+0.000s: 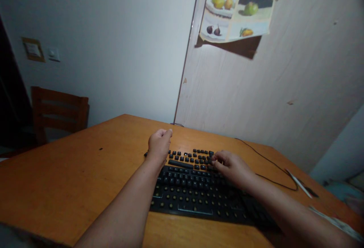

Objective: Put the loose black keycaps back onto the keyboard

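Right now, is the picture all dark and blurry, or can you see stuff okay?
Head view: dim light, brightest on the pale wall; gloom around the chair at the left; no strong glare; the keyboard shows clearly enough, but any letters on the loose keys are too small and dark to read; things at the far right edge look smeary.

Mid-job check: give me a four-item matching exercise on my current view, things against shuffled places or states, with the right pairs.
Things:
1. right hand
2. long keycap
3. keyboard
4. fruit pictures

Places or states:
A. nearest rows bare of caps
B. up on the wood-grain panel
C. fingertips at the right end of the small loose keycaps
D. lying just beyond the keyboard's far edge

Right pairs: 1-C, 2-D, 3-A, 4-B
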